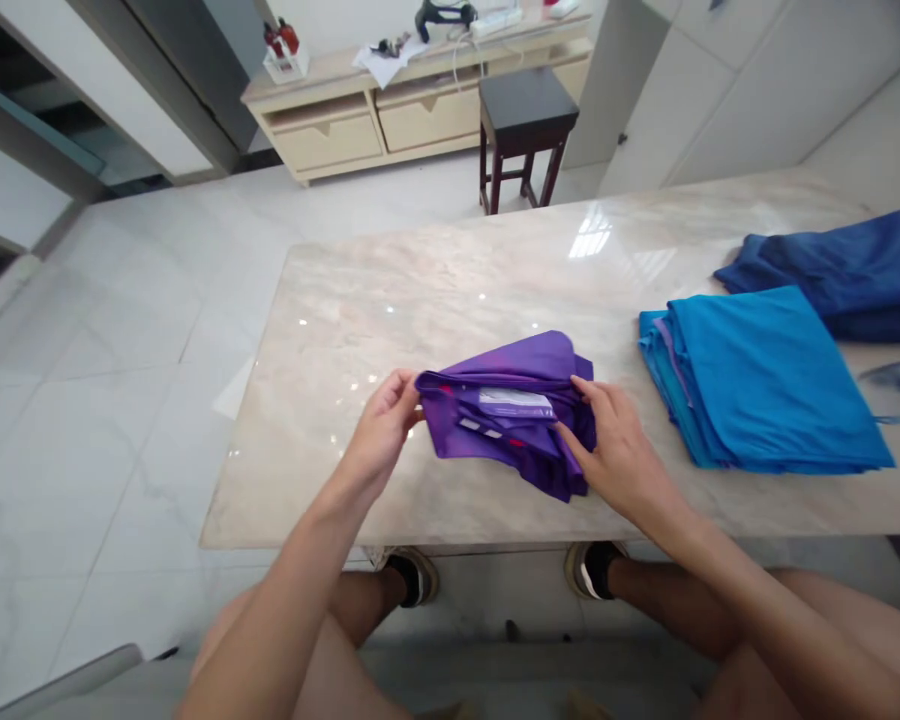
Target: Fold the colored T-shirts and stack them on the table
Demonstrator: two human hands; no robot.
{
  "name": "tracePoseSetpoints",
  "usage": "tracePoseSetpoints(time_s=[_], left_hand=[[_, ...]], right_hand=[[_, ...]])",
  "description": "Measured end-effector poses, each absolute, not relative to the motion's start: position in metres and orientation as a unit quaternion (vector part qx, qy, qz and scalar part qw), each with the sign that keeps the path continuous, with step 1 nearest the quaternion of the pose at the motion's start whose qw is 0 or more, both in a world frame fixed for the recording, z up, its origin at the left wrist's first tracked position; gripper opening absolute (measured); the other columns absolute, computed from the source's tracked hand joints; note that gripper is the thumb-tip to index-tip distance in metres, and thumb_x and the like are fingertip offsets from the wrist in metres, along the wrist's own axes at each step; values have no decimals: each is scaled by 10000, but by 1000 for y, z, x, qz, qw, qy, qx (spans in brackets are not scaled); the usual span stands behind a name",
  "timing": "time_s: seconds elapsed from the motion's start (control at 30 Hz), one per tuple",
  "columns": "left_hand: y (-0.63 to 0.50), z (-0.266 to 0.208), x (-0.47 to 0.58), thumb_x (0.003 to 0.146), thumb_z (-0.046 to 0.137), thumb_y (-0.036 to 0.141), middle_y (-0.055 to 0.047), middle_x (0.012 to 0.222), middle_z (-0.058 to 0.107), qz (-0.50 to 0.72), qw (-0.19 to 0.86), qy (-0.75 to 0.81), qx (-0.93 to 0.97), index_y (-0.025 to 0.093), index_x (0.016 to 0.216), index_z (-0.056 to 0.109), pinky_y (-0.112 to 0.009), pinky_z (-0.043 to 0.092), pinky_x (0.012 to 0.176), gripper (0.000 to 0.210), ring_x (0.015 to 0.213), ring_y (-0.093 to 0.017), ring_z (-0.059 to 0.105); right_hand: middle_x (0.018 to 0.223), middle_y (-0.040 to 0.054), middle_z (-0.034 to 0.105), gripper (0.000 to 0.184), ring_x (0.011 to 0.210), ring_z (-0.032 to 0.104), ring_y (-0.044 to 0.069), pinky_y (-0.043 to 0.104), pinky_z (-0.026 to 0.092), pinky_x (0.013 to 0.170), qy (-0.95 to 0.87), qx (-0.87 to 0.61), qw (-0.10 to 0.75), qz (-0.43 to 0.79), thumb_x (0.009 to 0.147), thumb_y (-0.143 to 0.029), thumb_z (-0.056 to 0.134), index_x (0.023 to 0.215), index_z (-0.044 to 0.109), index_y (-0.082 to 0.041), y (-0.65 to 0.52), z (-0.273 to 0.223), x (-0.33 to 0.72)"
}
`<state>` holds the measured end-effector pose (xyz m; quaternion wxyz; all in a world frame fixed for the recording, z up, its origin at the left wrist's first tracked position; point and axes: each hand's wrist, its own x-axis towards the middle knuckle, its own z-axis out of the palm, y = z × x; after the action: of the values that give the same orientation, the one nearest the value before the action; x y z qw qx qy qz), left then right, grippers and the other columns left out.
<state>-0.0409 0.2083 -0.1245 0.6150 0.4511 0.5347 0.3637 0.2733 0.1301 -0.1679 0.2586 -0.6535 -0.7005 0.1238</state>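
Observation:
A crumpled purple garment [502, 365] with white and pink printed patches lies partly folded near the front of the marble-topped table. Its left corner is pinched between the thumb and fingers of my left hand [386, 415]. At the opposite end, my right hand [616, 440] grips the bunched fabric, thumb and forefinger set apart along it. The cloth hides some of the fingertips. To the right of that hand lies a stack of folded bright blue cloth [772, 375], with a strip of lilac showing at its left edge.
Dark blue cloth [840, 270] lies behind the blue stack on the marble table [390, 300]. Beyond the table stand a dark stool [529, 105] and a low cream cabinet [330, 145]. On the cabinet are a white basket [286, 66] with bottles, papers and cables.

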Motion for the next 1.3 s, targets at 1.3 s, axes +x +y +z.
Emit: tracePoseSetpoints(time_s=[1.3], left_hand=[[74,217,-171,1063,680,335,-62,919,785,440,-28,553,707,71,1155,838,-556,643,965,321,902,-271,762]], right_hand=[[1110,-14,858,485,1346,719,276,557,450,1128,-690,-580,421,-99,1166,-376,453,1169,892,-170,50,253,341]])
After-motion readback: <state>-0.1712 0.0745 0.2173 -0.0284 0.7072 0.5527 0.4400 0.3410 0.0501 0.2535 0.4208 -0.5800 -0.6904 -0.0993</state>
